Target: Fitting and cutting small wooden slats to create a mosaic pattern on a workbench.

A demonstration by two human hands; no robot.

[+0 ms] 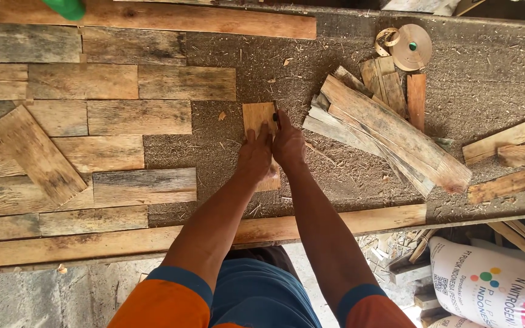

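Nearest the camera, below the bench edge at the right, a white sack (493, 285) lies on the floor, bearing coloured dots, a small square code mark and red lettering; scraps of wood lie beside it.

Past the long plank (360, 220) that runs along the near edge of the bench, both arms reach to a small wooden board (257, 116) lying flat on the sawdust-covered surface. The left hand (254, 155) lies on top of the board, fingers together and pressing down on it, covering its middle. The right hand (288, 144) sits just beside it at the board's right edge, fingers closed around a thin dark tool (276, 113), possibly a pencil, whose tip rests on the board near its far right corner. The two hands touch.

Left of the board, weathered planks (86, 127) are laid in rows. To the right lies a loose pile of slats (384, 124), and beyond it a round tan tape reel (411, 47) with a green centre.
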